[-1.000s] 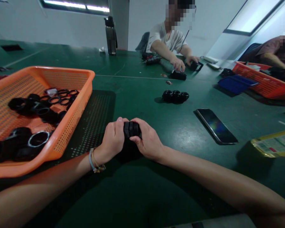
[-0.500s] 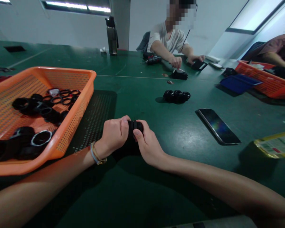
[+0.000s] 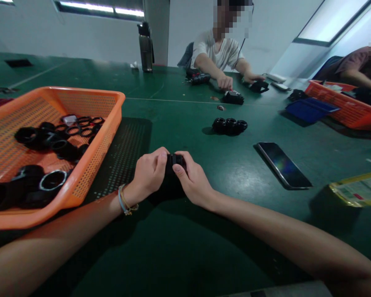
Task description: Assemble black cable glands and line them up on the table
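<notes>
Between my two hands is a black pipe fitting, mostly covered by my fingers. My left hand is wrapped round its left part, with a bracelet on the wrist. My right hand grips the ribbed right end, thumb on the near side and fingers over the far side. Both hands are just above the green table. Beyond them, a cluster of black ring-shaped parts rests on the table.
At left stands an orange basket with black fittings and rings. A phone and a yellow-edged package lie right. Across the table are a bottle, a power drill, a blue tray and a co-worker.
My hands have risen slightly in view, still gripping the black fitting, and my right-hand fingers have shifted round its end. The co-worker's hand has moved slightly left.
</notes>
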Available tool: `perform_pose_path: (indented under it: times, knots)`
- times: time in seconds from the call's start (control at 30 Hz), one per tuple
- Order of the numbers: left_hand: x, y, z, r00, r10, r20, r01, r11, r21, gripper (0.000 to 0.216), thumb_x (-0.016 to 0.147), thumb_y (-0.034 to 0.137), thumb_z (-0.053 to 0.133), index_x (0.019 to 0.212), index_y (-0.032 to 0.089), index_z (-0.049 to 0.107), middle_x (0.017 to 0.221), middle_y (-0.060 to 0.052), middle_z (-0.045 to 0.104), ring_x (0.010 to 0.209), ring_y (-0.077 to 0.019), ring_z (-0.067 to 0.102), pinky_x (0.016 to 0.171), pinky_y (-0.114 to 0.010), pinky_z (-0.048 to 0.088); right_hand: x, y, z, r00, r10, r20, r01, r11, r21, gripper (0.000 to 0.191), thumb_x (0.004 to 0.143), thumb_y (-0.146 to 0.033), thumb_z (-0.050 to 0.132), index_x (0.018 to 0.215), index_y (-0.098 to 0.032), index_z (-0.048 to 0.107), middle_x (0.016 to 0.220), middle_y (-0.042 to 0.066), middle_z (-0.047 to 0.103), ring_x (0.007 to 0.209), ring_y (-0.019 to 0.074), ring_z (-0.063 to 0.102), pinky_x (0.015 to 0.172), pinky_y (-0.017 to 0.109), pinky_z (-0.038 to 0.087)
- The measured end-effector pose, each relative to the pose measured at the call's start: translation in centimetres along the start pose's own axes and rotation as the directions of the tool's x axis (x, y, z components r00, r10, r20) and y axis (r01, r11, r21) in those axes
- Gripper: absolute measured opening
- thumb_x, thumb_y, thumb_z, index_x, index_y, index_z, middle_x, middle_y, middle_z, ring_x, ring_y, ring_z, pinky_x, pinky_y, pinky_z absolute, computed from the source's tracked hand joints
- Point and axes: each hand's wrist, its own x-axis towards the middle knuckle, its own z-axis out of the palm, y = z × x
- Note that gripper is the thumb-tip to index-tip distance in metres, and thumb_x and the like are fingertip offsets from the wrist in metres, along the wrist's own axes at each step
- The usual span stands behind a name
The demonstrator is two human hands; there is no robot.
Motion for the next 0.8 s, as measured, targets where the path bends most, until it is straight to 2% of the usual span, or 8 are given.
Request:
perform_pose_path:
  times: [0.07,0.2,0.27,0.37,0.43,0.6,0.7,0.8]
  knots:
    - [-0.1,0.1,0.0,1.000,0.006,0.004,-0.006,1.000,0.016,0.048,0.088,0.035,0.015,0.072,0.017,0.057,0.057,-0.004,0.056,0.053,-0.0169,0.054,0.052,-0.027,0.036,0.3,0.2,-0.2,0.999,-0.049,-0.015,0.048,0.999,-0.022,0.036,0.090,-0.051,0.032,0.093,-0.018,0.048,0.076,0.005,0.059,0.064,0.0165,0.056,0.058,0.028,0.041]
    - [-0.5,0.5,-0.1,0.986,0.165,0.007,-0.165,0.984,0.064,0.046,0.089,0.039,0.017,0.077,0.017,0.055,0.061,-0.004,0.058,0.053,-0.0168,0.054,0.052,-0.027,0.035,0.5,0.0,-0.2,0.992,-0.079,-0.102,0.079,0.997,-0.001,0.035,0.092,-0.044,0.027,0.079,-0.019,0.048,0.065,0.001,0.055,0.056,0.0130,0.052,0.053,0.025,0.036]
    - [-0.8,0.7,-0.1,0.985,0.175,-0.002,-0.175,0.984,0.032,0.045,0.089,0.040,0.017,0.079,0.017,0.054,0.062,-0.003,0.057,0.053,-0.0164,0.054,0.051,-0.027,0.035,0.6,-0.1,-0.1,0.983,-0.102,-0.155,0.099,0.995,-0.025,0.034,0.092,-0.041,0.026,0.076,-0.020,0.048,0.061,-0.001,0.052,0.052,0.0118,0.050,0.051,0.024,0.035]
    - [-1.1,1.1,0.2,0.999,0.050,0.011,-0.049,0.995,-0.091,0.042,0.090,0.042,0.019,0.081,0.018,0.052,0.061,-0.001,0.055,0.052,-0.0154,0.052,0.051,-0.026,0.035,0.8,0.2,-0.2,0.960,-0.186,-0.209,0.164,0.979,-0.121,0.033,0.092,-0.033,0.024,0.074,-0.020,0.048,0.060,-0.001,0.052,0.050,0.0110,0.049,0.050,0.024,0.035]
    - [-1.2,1.3,0.6,0.996,-0.053,0.065,0.066,0.973,-0.219,0.041,0.091,0.043,0.019,0.077,0.019,0.049,0.056,0.002,0.049,0.048,-0.0138,0.049,0.048,-0.025,0.034,1.1,0.6,-0.5,0.933,-0.275,-0.233,0.229,0.951,-0.207,0.030,0.090,-0.028,0.025,0.073,-0.019,0.048,0.058,0.000,0.052,0.049,0.0109,0.049,0.049,0.024,0.036]
    - [-1.4,1.5,1.6,0.961,-0.154,0.228,0.253,0.824,-0.507,0.044,0.090,0.051,0.021,0.066,0.020,0.042,0.044,0.005,0.043,0.039,-0.0106,0.041,0.042,-0.022,0.033,1.7,1.4,-1.3,0.801,-0.562,-0.207,0.445,0.790,-0.422,0.025,0.085,-0.022,0.028,0.073,-0.018,0.049,0.058,0.003,0.056,0.051,0.0127,0.052,0.051,0.024,0.039]
    - [-1.4,1.4,2.1,0.940,-0.229,0.255,0.335,0.764,-0.551,0.048,0.089,0.053,0.020,0.065,0.019,0.045,0.041,0.005,0.041,0.036,-0.0103,0.038,0.039,-0.022,0.030,1.9,1.3,-1.4,0.733,-0.667,-0.134,0.511,0.670,-0.538,0.028,0.085,-0.023,0.029,0.067,-0.018,0.050,0.053,0.003,0.055,0.047,0.0136,0.049,0.049,0.026,0.037]
    - [-1.4,1.3,2.3,0.947,-0.269,0.177,0.322,0.786,-0.528,0.049,0.090,0.051,0.022,0.064,0.019,0.047,0.048,0.002,0.046,0.043,-0.0115,0.043,0.042,-0.023,0.032,1.9,0.9,-1.4,0.735,-0.673,-0.087,0.497,0.621,-0.606,0.030,0.084,-0.021,0.029,0.062,-0.019,0.048,0.050,0.003,0.053,0.044,0.0135,0.046,0.047,0.027,0.035]
